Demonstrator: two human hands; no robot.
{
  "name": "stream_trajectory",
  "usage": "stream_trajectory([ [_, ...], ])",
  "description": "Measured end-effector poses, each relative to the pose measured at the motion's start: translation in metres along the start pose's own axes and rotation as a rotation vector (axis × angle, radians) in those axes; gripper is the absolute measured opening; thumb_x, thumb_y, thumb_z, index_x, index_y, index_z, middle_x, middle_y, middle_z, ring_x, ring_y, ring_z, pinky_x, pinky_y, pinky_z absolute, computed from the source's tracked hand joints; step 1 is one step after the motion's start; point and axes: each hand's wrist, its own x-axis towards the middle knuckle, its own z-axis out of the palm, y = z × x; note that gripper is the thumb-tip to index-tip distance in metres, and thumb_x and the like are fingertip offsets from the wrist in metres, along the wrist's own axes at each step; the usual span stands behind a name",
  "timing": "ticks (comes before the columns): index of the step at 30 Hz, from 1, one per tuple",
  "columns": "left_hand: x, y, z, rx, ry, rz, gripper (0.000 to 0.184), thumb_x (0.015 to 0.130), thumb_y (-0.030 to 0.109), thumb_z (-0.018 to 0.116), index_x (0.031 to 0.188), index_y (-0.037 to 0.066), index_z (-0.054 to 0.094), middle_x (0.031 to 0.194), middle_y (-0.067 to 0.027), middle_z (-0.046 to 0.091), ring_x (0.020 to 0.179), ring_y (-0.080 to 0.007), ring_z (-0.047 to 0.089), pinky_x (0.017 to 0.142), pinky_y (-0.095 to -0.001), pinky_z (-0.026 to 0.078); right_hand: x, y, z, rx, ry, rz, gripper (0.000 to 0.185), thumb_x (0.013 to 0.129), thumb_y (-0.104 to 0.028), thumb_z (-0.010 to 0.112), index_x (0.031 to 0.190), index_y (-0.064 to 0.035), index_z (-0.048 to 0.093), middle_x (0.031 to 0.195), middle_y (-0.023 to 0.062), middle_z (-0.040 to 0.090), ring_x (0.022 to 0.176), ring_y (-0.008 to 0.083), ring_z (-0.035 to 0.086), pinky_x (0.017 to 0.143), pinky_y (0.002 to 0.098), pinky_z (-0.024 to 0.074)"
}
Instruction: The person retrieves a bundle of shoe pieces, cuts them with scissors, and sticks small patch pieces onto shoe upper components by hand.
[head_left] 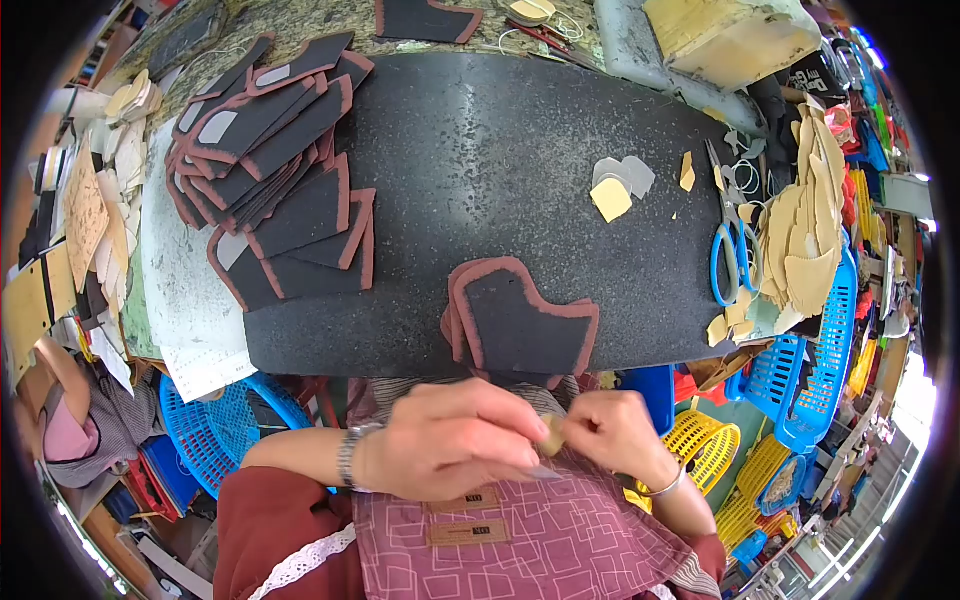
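My left hand (pixel 455 440), with a watch at the wrist, is over my lap just in front of the table edge. Its fingers are closed, and a small grey piece (pixel 545 473) pokes out beneath the fingertips. Close beside it, my right hand (pixel 618 432) is curled, pinching a small yellowish piece (pixel 551 436) that sits between the two hands. Directly beyond them, a short stack of dark cut pieces with reddish-brown borders (pixel 530 320) lies at the table's near edge. Grey and cream patches (pixel 622 180) rest farther right on the black tabletop (pixel 450 180).
Overlapping dark bordered pieces (pixel 290 190) are heaped at left. Blue-handled scissors (pixel 735 250) lie at right beside a pile of tan pieces (pixel 800 210). Blue baskets (pixel 205 425) and yellow baskets (pixel 705 445) stand below. Another person (pixel 95 425) is at the far left.
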Motion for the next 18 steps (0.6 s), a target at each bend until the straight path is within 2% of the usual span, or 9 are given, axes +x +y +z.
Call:
stream_trajectory([
  [1, 0.002, 0.002, -0.008, 0.012, -0.033, -0.079, 0.020, 0.069, 0.006, 0.074, 0.085, 0.006, 0.063, 0.097, -0.0076, 0.059, 0.074, -0.0192, 0.063, 0.059, -0.0259, 0.052, -0.004, 0.008, -0.001, -0.451, 0.065, -0.002, 0.023, 0.073, -0.019, 0.073, 0.075, -0.0013, 0.059, 0.057, 0.0068, 0.056, 0.053, 0.0086, 0.056, 0.045, 0.0281, 0.0419],
  [2, 0.004, -0.001, -0.012, 0.126, -0.069, -0.072, 0.018, 0.071, 0.005, 0.072, 0.086, 0.005, 0.062, 0.099, -0.0076, 0.060, 0.068, -0.0169, 0.063, 0.055, -0.0249, 0.052, -0.009, 0.010, -0.006, -0.503, 0.047, 0.059, 0.027, 0.067, -0.013, 0.077, 0.088, -0.0028, 0.063, 0.058, 0.0011, 0.057, 0.053, 0.0095, 0.055, 0.046, 0.0269, 0.0410],
  [5, -0.001, -0.011, -0.003, 0.252, -0.124, -0.134, 0.018, 0.073, 0.006, 0.071, 0.089, 0.004, 0.062, 0.102, -0.0081, 0.060, 0.069, -0.0163, 0.063, 0.056, -0.0256, 0.052, -0.017, -0.022, -0.019, 0.285, 0.263, 0.054, 0.064, 0.062, -0.009, 0.080, 0.118, -0.0024, 0.051, 0.067, 0.0019, 0.060, 0.060, 0.0112, 0.057, 0.053, 0.0273, 0.0447],
  [6, 0.000, -0.014, -0.001, 0.266, -0.164, -0.084, 0.023, 0.074, 0.009, 0.071, 0.095, 0.004, 0.062, 0.108, -0.0093, 0.059, 0.071, -0.0165, 0.064, 0.058, -0.0265, 0.053, -0.012, -0.024, -0.015, 0.303, 0.298, -0.172, 0.092, 0.062, 0.000, 0.079, 0.137, -0.0033, 0.026, 0.080, 0.0045, 0.061, 0.071, 0.0121, 0.059, 0.063, 0.0244, 0.0459],
  [7, 0.001, -0.013, 0.001, 0.313, -0.134, -0.086, 0.026, 0.074, 0.010, 0.071, 0.098, 0.003, 0.062, 0.109, -0.0105, 0.059, 0.073, -0.0174, 0.065, 0.059, -0.0268, 0.053, -0.005, -0.031, -0.012, 0.410, 0.237, -0.196, 0.087, 0.065, 0.006, 0.074, 0.135, -0.0038, 0.023, 0.088, 0.0075, 0.060, 0.079, 0.0132, 0.058, 0.071, 0.0221, 0.0448],
  [9, 0.002, -0.010, 0.001, 0.411, -0.075, -0.089, 0.032, 0.074, 0.012, 0.072, 0.102, 0.002, 0.062, 0.110, -0.0129, 0.059, 0.076, -0.0194, 0.065, 0.062, -0.0273, 0.054, 0.010, -0.028, -0.001, 0.409, 0.393, -0.284, 0.064, 0.072, 0.004, 0.071, 0.125, -0.0031, 0.034, 0.086, 0.0060, 0.061, 0.072, 0.0091, 0.060, 0.063, 0.0215, 0.0483],
  [11, -0.003, -0.012, -0.016, 0.677, 0.124, -0.087, 0.042, 0.074, 0.019, 0.071, 0.109, -0.002, 0.059, 0.105, -0.0170, 0.062, 0.083, -0.0252, 0.064, 0.064, -0.0286, 0.053, 0.026, -0.039, -0.010, 0.878, 0.562, -0.100, 0.055, 0.076, 0.009, 0.063, 0.121, -0.0043, 0.035, 0.081, 0.0040, 0.059, 0.069, 0.0073, 0.057, 0.060, 0.0198, 0.0463],
  [13, -0.015, -0.028, -0.025, 1.051, -0.094, 0.303, 0.037, 0.076, 0.022, 0.067, 0.105, -0.001, 0.061, 0.101, -0.0141, 0.062, 0.076, -0.0205, 0.060, 0.059, -0.0251, 0.048, 0.046, -0.043, -0.018, 0.877, 0.532, -0.013, 0.053, 0.079, 0.008, 0.060, 0.123, -0.0044, 0.033, 0.079, 0.0036, 0.058, 0.068, 0.0055, 0.055, 0.059, 0.0169, 0.0430],
  [18, -0.025, -0.038, -0.015, 1.323, -0.384, 0.293, 0.028, 0.078, 0.024, 0.064, 0.093, 0.000, 0.064, 0.093, -0.0092, 0.062, 0.080, -0.0179, 0.054, 0.061, -0.0246, 0.045, 0.094, -0.044, -0.007, 0.692, 0.409, 0.088, 0.047, 0.080, 0.004, 0.062, 0.120, -0.0039, 0.038, 0.077, 0.0029, 0.061, 0.067, 0.0053, 0.055, 0.059, 0.0185, 0.0429],
])
